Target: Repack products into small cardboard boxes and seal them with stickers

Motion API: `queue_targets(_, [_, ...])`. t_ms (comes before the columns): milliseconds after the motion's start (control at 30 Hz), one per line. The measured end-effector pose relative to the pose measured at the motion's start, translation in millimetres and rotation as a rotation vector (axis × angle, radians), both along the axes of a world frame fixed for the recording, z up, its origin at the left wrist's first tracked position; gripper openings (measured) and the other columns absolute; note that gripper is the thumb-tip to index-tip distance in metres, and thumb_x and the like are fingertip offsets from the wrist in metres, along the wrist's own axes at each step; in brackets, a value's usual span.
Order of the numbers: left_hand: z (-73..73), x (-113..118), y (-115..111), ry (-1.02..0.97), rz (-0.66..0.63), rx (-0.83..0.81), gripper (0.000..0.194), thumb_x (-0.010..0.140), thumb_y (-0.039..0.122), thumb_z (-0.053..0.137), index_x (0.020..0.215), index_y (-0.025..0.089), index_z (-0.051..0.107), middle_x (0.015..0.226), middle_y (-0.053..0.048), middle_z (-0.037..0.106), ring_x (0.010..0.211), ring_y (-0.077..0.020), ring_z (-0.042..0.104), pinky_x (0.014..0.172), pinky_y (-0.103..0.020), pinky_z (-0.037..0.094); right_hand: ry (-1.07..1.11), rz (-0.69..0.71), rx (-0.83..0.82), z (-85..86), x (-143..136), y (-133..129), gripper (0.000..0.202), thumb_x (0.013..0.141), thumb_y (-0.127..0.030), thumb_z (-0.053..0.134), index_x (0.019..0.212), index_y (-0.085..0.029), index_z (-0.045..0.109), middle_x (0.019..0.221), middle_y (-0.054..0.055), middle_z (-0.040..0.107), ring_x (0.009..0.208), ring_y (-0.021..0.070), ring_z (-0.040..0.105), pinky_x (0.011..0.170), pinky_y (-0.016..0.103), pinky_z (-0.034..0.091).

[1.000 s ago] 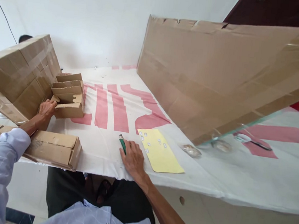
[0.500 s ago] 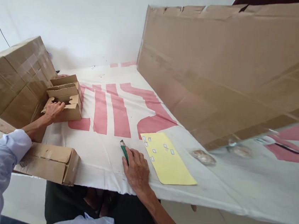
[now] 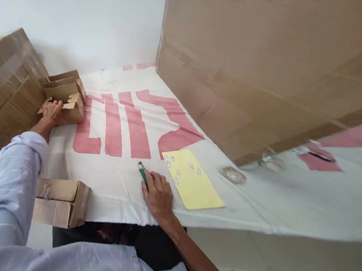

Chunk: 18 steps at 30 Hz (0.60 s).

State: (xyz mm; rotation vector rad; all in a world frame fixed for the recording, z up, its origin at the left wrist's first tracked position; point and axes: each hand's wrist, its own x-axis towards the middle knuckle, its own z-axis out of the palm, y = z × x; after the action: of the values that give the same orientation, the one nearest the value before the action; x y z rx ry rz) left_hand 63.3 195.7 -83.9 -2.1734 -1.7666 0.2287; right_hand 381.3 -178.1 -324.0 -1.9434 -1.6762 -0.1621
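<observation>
Hands apart, we are bending the fingers of our left hand (image 3: 51,111) over an edge of a small, open, brown cardboard box (image 3: 72,114), which is standing just beside a large, taped, brown cardboard carton (image 3: 3,104); whether thumb and fingers are pinching it, we cannot tell. On a white cloth (image 3: 107,184) with red shapes, we are closing our right hand (image 3: 160,196) around a green-handled tool (image 3: 142,173) with a metallic tip, left of a yellow, rectangular sheet (image 3: 195,186) bearing pale marks.

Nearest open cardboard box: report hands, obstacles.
Left hand on open cardboard box edge. Right hand holding green-handled cutter. Closed carton at near edge of table.
</observation>
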Motion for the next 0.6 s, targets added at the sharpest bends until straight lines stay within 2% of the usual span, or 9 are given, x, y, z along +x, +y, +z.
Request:
queue_targets(67, [9.2, 1.4, -13.3, -0.005, -0.018, -0.031, 0.053, 0.098, 0.026, 0.068, 0.147, 0.009, 0.055, 0.149, -0.025, 0.063, 0.137, -0.0385, 0.060, 0.118, -0.055, 0.045, 0.025, 0.014, -0.035, 3.8, 1.3, 1.3, 0.038, 0.103, -0.020, 0.054, 0.138, -0.021, 0.071, 0.122, 0.016, 0.073, 0.110, 0.0319, 0.062, 0.088, 0.043, 0.048])
queue_targets(167, [34.6, -6.4, -52.0, -0.055, -0.074, -0.061, 0.080, 0.091, 0.034, 0.076, 0.159, 0.008, 0.043, 0.163, -0.029, 0.051, 0.149, -0.0441, 0.052, 0.122, -0.056, 0.042, 0.048, 0.021, -0.060, 7.2, 3.2, -0.3, 0.039, 0.103, -0.020, 0.054, 0.138, -0.020, 0.070, 0.123, 0.016, 0.073, 0.110, 0.0320, 0.060, 0.089, 0.043, 0.047])
queue_targets(233, [55.9, -20.3, -90.5, -0.128, -0.175, -0.153, 0.091, 0.091, 0.045, 0.077, 0.165, 0.009, 0.039, 0.171, -0.026, 0.046, 0.156, -0.0445, 0.047, 0.127, -0.056, 0.039, 0.056, 0.019, -0.056, 7.5, 3.7, -3.4, 0.039, 0.103, -0.022, 0.054, 0.139, -0.018, 0.070, 0.124, 0.017, 0.072, 0.110, 0.0328, 0.059, 0.090, 0.044, 0.046])
queue_targets(333, [78.3, -47.9, -164.9, -0.214, -0.320, -0.486, 0.107, 0.084, 0.058, 0.080, 0.172, 0.018, 0.034, 0.175, -0.017, 0.046, 0.158, -0.0396, 0.048, 0.126, -0.047, 0.042, 0.069, 0.029, -0.046, 5.6, 4.2, -7.6, 0.039, 0.104, -0.023, 0.054, 0.139, -0.015, 0.070, 0.125, 0.019, 0.071, 0.109, 0.0336, 0.059, 0.089, 0.045, 0.046])
queue_targets(400, [79.1, -64.8, -219.2, -0.206, -0.306, -0.684, 0.126, 0.068, 0.058, 0.091, 0.175, 0.027, 0.032, 0.176, -0.016, 0.047, 0.156, -0.0388, 0.053, 0.121, -0.044, 0.049, 0.081, 0.040, -0.041, 3.4, 4.5, -9.0, 0.040, 0.103, -0.024, 0.054, 0.139, -0.015, 0.070, 0.124, 0.019, 0.071, 0.109, 0.0338, 0.059, 0.088, 0.045, 0.045])
queue_targets(467, [68.6, -77.4, -268.1, -0.139, -0.253, -0.760, 0.135, 0.058, 0.049, 0.096, 0.175, 0.030, 0.032, 0.175, -0.017, 0.048, 0.155, -0.0397, 0.055, 0.118, -0.044, 0.052, 0.094, 0.048, -0.037, 1.3, 4.5, -9.6, 0.039, 0.103, -0.024, 0.054, 0.137, -0.014, 0.070, 0.124, 0.019, 0.071, 0.109, 0.0340, 0.059, 0.088, 0.045, 0.045])
queue_targets(533, [52.6, -85.8, -304.1, -0.055, -0.235, -0.702, 0.132, 0.056, 0.039, 0.095, 0.174, 0.028, 0.036, 0.175, -0.019, 0.047, 0.157, -0.0426, 0.051, 0.121, -0.048, 0.049, 0.107, 0.040, -0.035, 0.3, 3.8, -9.8, 0.038, 0.102, -0.024, 0.055, 0.136, -0.015, 0.070, 0.123, 0.019, 0.070, 0.110, 0.0342, 0.058, 0.088, 0.044, 0.045])
queue_targets(600, [36.5, -89.5, -323.7, -0.036, -0.263, -0.581, 0.120, 0.062, 0.032, 0.089, 0.172, 0.027, 0.039, 0.172, -0.020, 0.049, 0.156, -0.0437, 0.050, 0.123, -0.053, 0.045, 0.116, 0.023, -0.035, 1.3, 2.7, -10.1, 0.039, 0.101, -0.024, 0.055, 0.136, -0.016, 0.069, 0.122, 0.018, 0.070, 0.110, 0.0341, 0.057, 0.089, 0.044, 0.044])
